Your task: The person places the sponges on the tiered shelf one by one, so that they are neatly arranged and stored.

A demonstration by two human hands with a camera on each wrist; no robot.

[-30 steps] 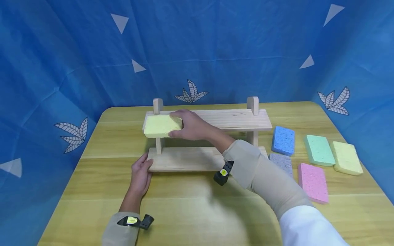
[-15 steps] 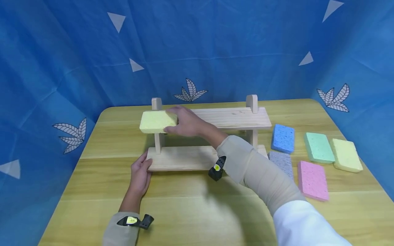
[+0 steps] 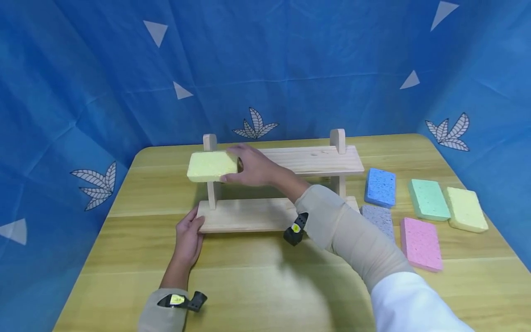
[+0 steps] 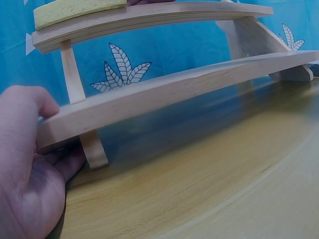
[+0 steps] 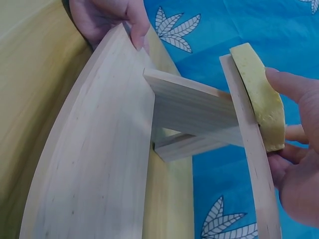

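On the left end of the upper board of a two-tier wooden rack (image 3: pixel 249 214) lies a pale yellow sponge (image 3: pixel 211 166). My right hand (image 3: pixel 256 167) holds it by its right end, thumb on the near side and fingers on the far side. In the right wrist view the sponge (image 5: pixel 254 89) sits along the upper board, bulging near the fingers. My left hand (image 3: pixel 188 240) grips the left end of the lower board. The left wrist view shows its thumb on top and its fingers underneath the board (image 4: pixel 149 94).
Right of the rack lie several more sponges: blue (image 3: pixel 380 187), greyish-purple (image 3: pixel 378 220), mint green (image 3: pixel 429 199), pink (image 3: pixel 421 244) and pale yellow (image 3: pixel 466 210). My right forearm crosses over the rack's right part. A blue patterned cloth (image 3: pixel 290 55) hangs behind the wooden table (image 3: pixel 249 286).
My right hand has shifted the yellow sponge slightly left along the upper board, then stayed almost still. My left hand keeps its hold on the lower board.
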